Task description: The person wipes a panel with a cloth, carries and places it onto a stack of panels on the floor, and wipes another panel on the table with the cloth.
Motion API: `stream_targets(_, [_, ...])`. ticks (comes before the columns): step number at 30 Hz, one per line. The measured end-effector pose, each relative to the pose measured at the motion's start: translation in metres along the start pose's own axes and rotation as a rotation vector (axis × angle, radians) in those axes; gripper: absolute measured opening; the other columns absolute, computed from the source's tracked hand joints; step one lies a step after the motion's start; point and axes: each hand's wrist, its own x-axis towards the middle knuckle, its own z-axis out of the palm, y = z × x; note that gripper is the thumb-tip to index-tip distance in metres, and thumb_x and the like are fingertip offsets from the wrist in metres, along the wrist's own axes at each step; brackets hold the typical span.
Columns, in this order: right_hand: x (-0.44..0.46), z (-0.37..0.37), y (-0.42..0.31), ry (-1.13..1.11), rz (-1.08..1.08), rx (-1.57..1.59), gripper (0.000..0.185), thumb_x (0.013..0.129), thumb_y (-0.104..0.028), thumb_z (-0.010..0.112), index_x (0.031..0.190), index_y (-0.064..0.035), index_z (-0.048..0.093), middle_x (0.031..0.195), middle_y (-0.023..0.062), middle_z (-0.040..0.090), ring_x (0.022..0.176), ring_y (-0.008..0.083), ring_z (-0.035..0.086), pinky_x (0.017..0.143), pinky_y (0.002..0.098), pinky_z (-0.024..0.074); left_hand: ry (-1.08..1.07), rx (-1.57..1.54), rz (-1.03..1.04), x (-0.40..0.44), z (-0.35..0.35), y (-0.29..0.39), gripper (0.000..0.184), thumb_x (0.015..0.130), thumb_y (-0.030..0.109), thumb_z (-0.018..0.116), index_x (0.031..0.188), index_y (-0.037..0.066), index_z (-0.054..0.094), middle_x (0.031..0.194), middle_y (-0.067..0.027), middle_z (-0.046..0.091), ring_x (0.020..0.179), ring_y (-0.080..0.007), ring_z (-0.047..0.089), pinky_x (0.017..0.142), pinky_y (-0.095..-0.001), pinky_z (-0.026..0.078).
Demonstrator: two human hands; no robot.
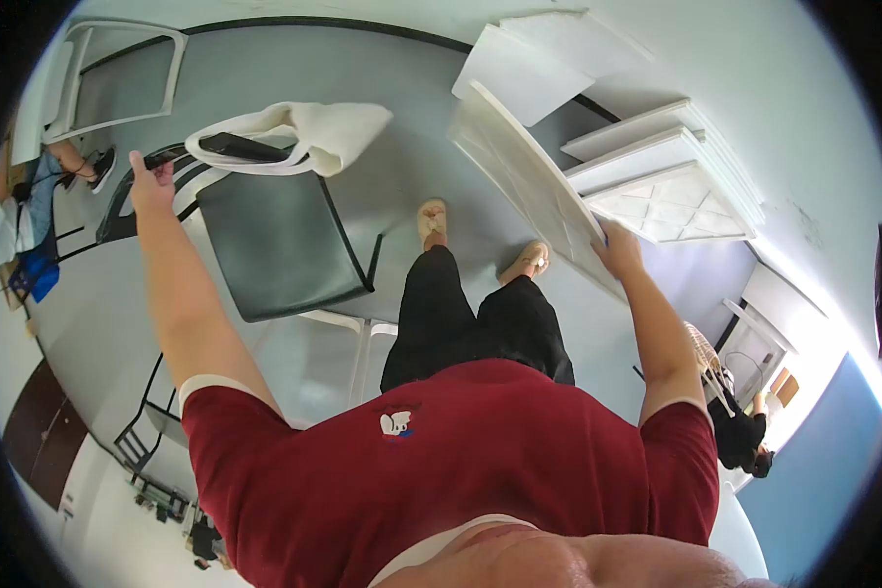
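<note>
One white panel [529, 186] in right fingers [613, 236], chair [274, 240] in left fingers [164, 173]

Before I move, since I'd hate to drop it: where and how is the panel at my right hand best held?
Take the panel by its long upper edge, probably from above, pinching both faces: it looks thin, with that edge turned up. Your right hand is there, toward the near end.
</note>
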Motion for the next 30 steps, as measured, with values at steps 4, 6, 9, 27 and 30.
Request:
stream_targets(4, [0.063, -0.032, -0.058, -0.018, -0.022, 0.048, 0.04, 0.076, -0.026, 0.061, 0.114, -0.0118, 0.059, 0.102, 0.0158, 0.061, 0.094, 0.0356, 0.058, 0.083, 0.0442, 0.045, -0.034, 0.041, -0.001, 0.032, -0.009, 0.003, 0.045, 0.085, 0.04, 0.063, 0.093, -0.003, 0.053, 0.079, -0.0112, 0.054, 0.072, -0.0201, 0.055, 0.069, -0.0328, 0.054])
stream_targets(6, [0.093, -0.04, -0.078, 0.013, -0.058, -0.03, 0.039, 0.075, -0.025, 0.061, 0.112, -0.0117, 0.06, 0.101, 0.0164, 0.061, 0.093, 0.0361, 0.058, 0.082, 0.0445, 0.0452, -0.039, 0.027, 0.016, 0.025, -0.003, 0.005, 0.044, 0.085, 0.039, 0.064, 0.094, -0.003, 0.054, 0.08, -0.0103, 0.055, 0.073, -0.0198, 0.056, 0.07, -0.0322, 0.054])
stream_targets(9, [0.137, -0.048, -0.103, 0.066, -0.183, 0.004, 0.036, 0.077, -0.025, 0.06, 0.111, -0.0137, 0.059, 0.103, 0.014, 0.061, 0.097, 0.0335, 0.057, 0.083, 0.044, 0.0453, -0.161, 0.015, -0.005, 0.046, -0.018, 0.002, 0.042, 0.085, 0.038, 0.064, 0.095, -0.002, 0.054, 0.082, -0.0091, 0.056, 0.074, -0.019, 0.056, 0.07, -0.0322, 0.053])
stream_targets(27, [0.294, -0.089, -0.125, 0.064, -0.343, -0.218, 0.043, 0.077, -0.025, 0.062, 0.12, -0.0217, 0.056, 0.113, 0.0062, 0.06, 0.107, 0.0268, 0.056, 0.089, 0.0414, 0.0449, 0.055, -0.12, -0.025, 0.002, -0.018, -0.005, 0.054, 0.091, 0.042, 0.051, 0.113, -0.007, 0.044, 0.1, -0.0128, 0.052, 0.088, -0.0235, 0.053, 0.082, -0.0343, 0.048])
stream_targets(30, [0.314, -0.097, -0.109, 0.109, -0.334, -0.229, 0.044, 0.077, -0.027, 0.062, 0.12, -0.0216, 0.056, 0.114, 0.0062, 0.06, 0.108, 0.0268, 0.055, 0.089, 0.0414, 0.0444, 0.01, -0.002, 0.022, -0.056, -0.041, -0.028, 0.053, 0.094, 0.038, 0.047, 0.123, -0.006, 0.038, 0.104, -0.0118, 0.051, 0.09, -0.0221, 0.053, 0.082, -0.0326, 0.047])
